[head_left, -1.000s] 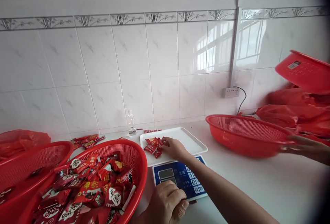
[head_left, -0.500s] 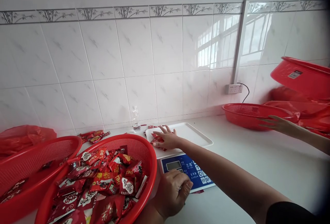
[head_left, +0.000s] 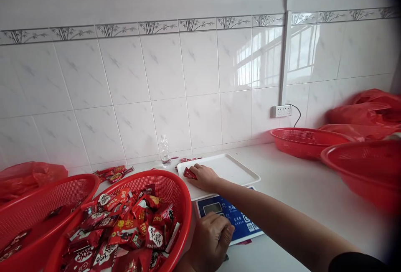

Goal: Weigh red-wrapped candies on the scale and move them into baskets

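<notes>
My right hand [head_left: 205, 176] has its fingers curled round red-wrapped candies [head_left: 189, 174] at the left end of a white tray [head_left: 233, 165]. The fingers hide part of them. The tray sits on a scale with a blue keypad panel [head_left: 241, 226]. My left hand [head_left: 211, 238] is closed in front of the scale, beside a red basket [head_left: 184, 205]. Its palm is turned out of sight, so I cannot make out what it holds, if anything. Many wrapped candies [head_left: 125, 224] fill that basket.
Another red basket [head_left: 78, 180] with a few candies stands at the left. Behind are loose candies [head_left: 114, 173] and a clear bottle [head_left: 165, 151]. At the right are an oval basket [head_left: 310, 138], a large red basket [head_left: 369, 176] and red bags [head_left: 369, 111].
My right hand's spread fingers have closed round the candies. At the right, the raised red basket is now down on the table, and the other hand there has left the view.
</notes>
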### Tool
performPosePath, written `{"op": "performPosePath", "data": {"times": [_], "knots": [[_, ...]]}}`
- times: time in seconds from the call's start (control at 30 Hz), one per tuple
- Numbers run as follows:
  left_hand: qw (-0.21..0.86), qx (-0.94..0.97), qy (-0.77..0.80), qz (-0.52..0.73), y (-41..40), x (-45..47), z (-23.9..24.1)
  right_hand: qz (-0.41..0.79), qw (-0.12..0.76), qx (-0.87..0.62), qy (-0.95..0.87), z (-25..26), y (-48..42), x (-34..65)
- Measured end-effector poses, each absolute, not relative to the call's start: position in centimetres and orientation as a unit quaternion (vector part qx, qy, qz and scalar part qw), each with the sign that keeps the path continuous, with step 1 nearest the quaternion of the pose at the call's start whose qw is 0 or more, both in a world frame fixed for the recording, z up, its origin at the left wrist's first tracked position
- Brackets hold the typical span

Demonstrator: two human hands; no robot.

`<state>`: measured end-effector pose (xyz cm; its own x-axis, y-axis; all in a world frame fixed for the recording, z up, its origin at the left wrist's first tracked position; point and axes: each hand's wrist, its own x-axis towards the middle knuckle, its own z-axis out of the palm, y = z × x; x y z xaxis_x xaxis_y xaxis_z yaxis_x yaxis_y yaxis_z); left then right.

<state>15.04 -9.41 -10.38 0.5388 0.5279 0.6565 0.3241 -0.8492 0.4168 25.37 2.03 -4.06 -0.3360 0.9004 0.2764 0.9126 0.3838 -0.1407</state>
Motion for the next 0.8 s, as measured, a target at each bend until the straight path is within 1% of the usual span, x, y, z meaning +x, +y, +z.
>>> {"op": "performPosePath", "data": {"times": [0.3, 0.5, 0.63, 0.8], "knots": [[0.096, 0.869, 0.261, 0.409, -8.8, 15.2, -11.3, -0.026, 0.157, -0.573, -0.804, -3.9, 3.0, 25.3], [0.1, 0.863, 0.267, 0.416, -8.9, 15.3, -11.5, -0.028, 0.15, -0.562, -0.813, -3.8, 2.9, 25.3], [0.097, 0.862, 0.28, 0.41, -9.0, 15.2, -11.2, -0.031, 0.168, -0.551, -0.817, -3.8, 2.5, 25.5], [0.087, 0.862, 0.276, 0.415, -8.6, 15.3, -11.5, -0.032, 0.211, -0.543, -0.812, -3.6, 2.0, 25.9]]}}
